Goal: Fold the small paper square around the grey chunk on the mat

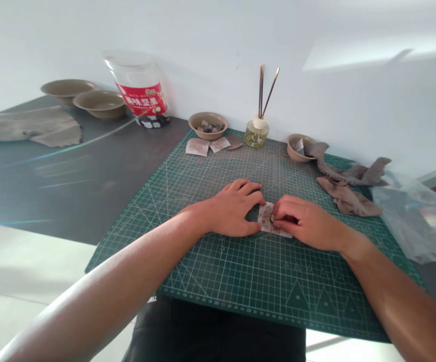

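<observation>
A small pale piece with brown smudges [266,219] lies flat on the green cutting mat [218,261]. My left hand [236,208] rests on the mat with its fingers apart, the thumb and a fingertip touching the piece's left edge. On the right part of the piece, my right hand [303,221] is closed, its thumb and fingers pinched together. Whatever is between those fingertips is too small and hidden to name.
Behind stand a bowl of fragments [208,129], loose flat pieces [197,147], a reed diffuser [256,131], another bowl [298,152] and crumpled cloths [349,198]. At left are a plastic jar [138,93], two bowls [103,106] and a grey cloth [33,125].
</observation>
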A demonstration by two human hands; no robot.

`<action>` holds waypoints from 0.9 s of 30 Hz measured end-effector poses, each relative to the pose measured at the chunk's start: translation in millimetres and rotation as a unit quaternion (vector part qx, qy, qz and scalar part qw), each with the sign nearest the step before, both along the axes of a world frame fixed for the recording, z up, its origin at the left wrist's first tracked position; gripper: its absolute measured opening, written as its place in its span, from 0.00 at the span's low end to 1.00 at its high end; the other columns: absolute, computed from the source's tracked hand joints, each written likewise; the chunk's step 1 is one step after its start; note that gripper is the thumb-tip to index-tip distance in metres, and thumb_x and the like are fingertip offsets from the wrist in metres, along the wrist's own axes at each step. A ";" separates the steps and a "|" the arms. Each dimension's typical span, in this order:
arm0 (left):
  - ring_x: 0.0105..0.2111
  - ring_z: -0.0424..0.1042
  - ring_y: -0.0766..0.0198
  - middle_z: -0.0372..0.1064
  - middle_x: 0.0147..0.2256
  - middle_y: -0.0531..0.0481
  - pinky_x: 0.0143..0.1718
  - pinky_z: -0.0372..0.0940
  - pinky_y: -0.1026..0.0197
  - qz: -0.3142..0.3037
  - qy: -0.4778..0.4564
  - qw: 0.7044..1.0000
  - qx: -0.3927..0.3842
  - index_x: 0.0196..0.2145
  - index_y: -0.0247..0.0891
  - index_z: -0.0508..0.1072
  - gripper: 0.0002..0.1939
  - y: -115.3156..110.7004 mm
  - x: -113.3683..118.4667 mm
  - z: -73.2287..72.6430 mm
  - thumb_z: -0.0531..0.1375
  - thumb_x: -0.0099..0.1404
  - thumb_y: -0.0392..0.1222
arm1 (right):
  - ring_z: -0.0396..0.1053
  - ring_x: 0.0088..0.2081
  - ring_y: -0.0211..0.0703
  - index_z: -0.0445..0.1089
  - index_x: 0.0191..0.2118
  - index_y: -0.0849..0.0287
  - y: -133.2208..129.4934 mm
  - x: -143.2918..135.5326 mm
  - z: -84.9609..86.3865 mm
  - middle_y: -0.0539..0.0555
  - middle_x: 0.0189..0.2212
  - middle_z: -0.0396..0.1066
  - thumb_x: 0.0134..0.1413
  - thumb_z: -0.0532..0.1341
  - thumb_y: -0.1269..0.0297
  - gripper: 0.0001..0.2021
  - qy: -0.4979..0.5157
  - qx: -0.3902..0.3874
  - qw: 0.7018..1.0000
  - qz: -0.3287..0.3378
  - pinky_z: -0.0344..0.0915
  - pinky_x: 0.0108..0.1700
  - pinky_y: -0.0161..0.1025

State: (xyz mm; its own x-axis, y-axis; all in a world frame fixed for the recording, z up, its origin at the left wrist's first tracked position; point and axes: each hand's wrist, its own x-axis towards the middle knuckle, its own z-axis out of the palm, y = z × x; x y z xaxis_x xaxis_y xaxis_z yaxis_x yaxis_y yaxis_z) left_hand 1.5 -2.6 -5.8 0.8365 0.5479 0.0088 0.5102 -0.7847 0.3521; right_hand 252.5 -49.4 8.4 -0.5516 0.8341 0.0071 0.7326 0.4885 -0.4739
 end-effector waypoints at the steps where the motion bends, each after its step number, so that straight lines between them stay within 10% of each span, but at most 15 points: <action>1: 0.68 0.43 0.42 0.48 0.67 0.44 0.65 0.47 0.40 0.001 -0.001 1.000 -0.001 0.57 0.44 0.65 0.27 0.0 0.0 0.1 0.59 0.65 0.58 | 0.70 0.39 0.43 0.69 0.34 0.55 -0.7 0.0 0.0 0.51 0.38 0.71 0.64 0.61 0.65 0.05 0.003 0.003 1.000 -0.002 0.64 0.43 0.40; 27: 0.67 0.45 0.44 0.50 0.67 0.43 0.66 0.46 0.42 0.001 -0.004 1.000 0.010 0.57 0.43 0.66 0.27 0.2 -0.1 -0.8 0.59 0.64 0.57 | 0.69 0.36 0.41 0.69 0.33 0.55 -0.4 -7.2 4.7 0.50 0.34 0.70 0.63 0.62 0.65 0.06 -0.020 0.012 1.000 -0.003 0.62 0.39 0.38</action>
